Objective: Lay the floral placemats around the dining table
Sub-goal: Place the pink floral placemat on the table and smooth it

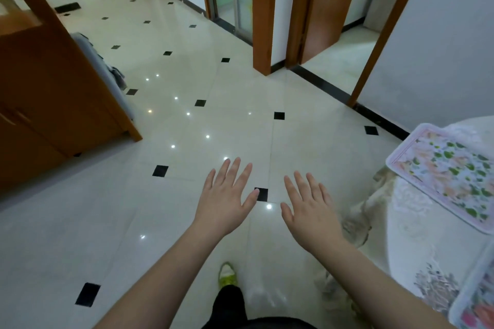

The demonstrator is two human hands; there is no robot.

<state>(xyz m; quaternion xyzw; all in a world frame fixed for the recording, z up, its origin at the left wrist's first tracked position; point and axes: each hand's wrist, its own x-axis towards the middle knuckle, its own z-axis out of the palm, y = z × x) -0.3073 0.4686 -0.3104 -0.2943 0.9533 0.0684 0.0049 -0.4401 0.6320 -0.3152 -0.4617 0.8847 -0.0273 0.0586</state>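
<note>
A floral placemat (443, 171) with a pale pink border lies flat on the dining table (427, 238) at the right edge of the head view. The corner of a second floral placemat (473, 304) shows at the bottom right, on the same table. The table wears a white lace cloth. My left hand (227, 200) and my right hand (310, 208) are stretched out over the floor, left of the table, fingers straight and spread. Neither hand holds or touches anything.
Glossy cream floor tiles (187, 120) with small black squares fill the middle. A brown wooden cabinet (45, 93) stands at the left with grey cloth beside it. Wooden door frames (264, 13) and a white wall (433, 48) stand behind. My foot in a green shoe (227, 274) is below.
</note>
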